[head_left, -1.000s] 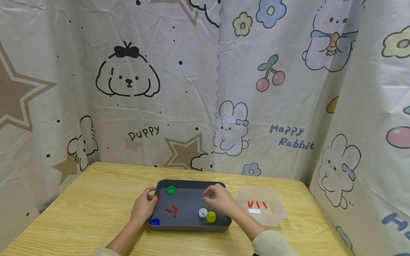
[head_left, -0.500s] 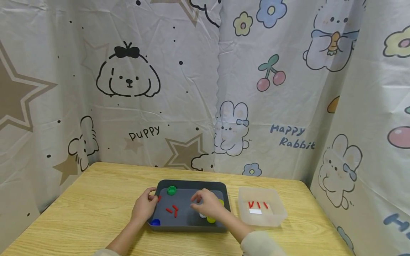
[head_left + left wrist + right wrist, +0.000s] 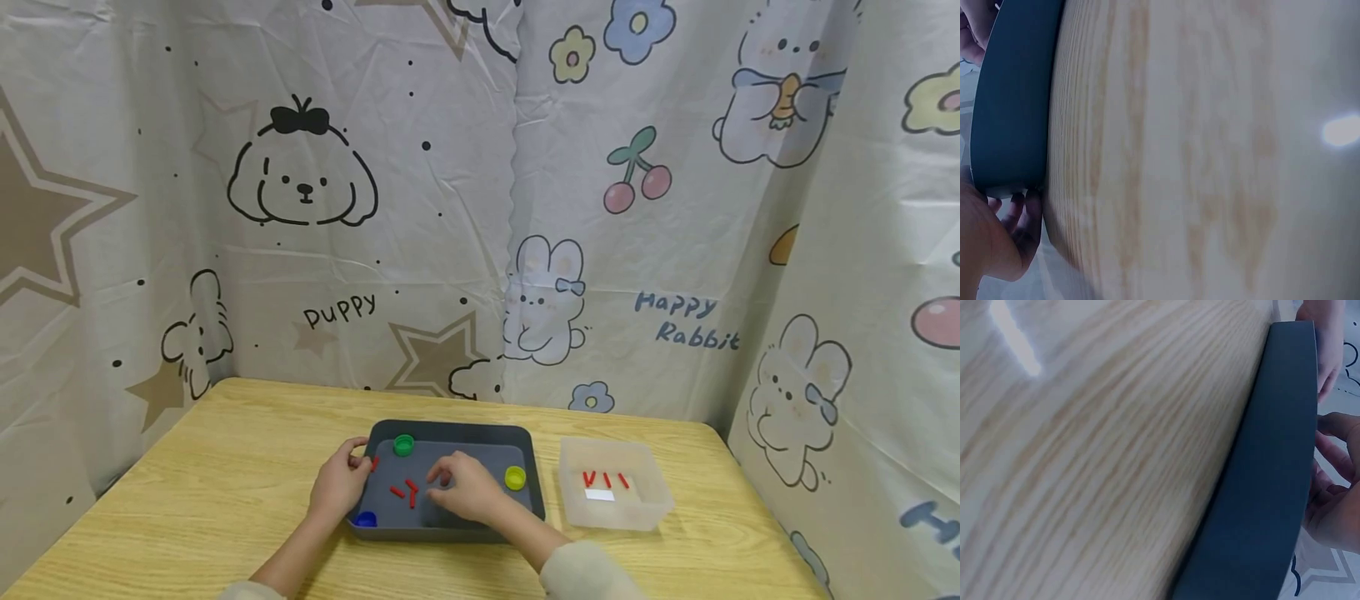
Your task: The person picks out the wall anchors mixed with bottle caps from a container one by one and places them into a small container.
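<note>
My left hand (image 3: 339,483) grips the left end wall of a dark grey tray (image 3: 450,433); the left wrist view has its fingers curled at the tray's end. Over the middle of the tray hovers my right hand (image 3: 467,490), thumb and forefinger apart and nothing seen between them. Just left of its fingertips lie three short red sticks (image 3: 412,499) in a loose cluster. Another red stick (image 3: 375,463) is beside the left fingertips. A green cap (image 3: 403,445), a blue cap (image 3: 366,519) and a yellow cap (image 3: 515,477) sit near the tray's corners and right side.
To the tray's right stands a translucent plastic box (image 3: 654,510) with several red sticks (image 3: 607,480) and a white label (image 3: 599,495). Wooden table (image 3: 225,467) surrounds both. A printed curtain (image 3: 420,250) hangs behind the table and along its sides.
My right hand has moved left across the tray toward the red sticks. It uncovers the yellow cap at the right and now hides the white cap and another yellow one. The left hand keeps its hold.
</note>
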A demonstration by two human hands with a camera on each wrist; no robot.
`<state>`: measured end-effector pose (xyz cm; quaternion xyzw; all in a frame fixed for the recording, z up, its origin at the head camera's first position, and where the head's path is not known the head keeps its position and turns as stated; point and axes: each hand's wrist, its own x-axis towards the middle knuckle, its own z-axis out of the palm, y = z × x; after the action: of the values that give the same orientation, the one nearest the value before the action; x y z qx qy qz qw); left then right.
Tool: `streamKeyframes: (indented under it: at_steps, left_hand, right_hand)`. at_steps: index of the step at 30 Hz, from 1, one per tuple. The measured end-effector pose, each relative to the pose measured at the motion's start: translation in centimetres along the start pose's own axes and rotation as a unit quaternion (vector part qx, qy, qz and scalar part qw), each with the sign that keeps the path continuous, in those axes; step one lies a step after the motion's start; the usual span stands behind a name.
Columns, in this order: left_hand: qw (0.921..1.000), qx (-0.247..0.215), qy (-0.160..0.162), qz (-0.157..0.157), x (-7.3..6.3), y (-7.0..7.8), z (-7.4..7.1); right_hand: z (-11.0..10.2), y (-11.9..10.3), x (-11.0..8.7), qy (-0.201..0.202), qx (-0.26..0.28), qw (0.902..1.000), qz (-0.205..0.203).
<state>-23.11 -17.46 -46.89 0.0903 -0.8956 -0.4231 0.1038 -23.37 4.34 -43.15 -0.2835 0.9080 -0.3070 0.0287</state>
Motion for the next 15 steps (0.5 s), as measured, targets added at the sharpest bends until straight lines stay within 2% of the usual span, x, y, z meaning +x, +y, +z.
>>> streamKeyframes:
  at_steps: [15]
  left_hand:
    - [1.0, 0.002, 0.001, 0.006, 0.0, -0.1, 0.0]
  right_hand:
    - [1.9, -0.1, 0.9, -0.019, -0.012, 0.9997, 0.006]
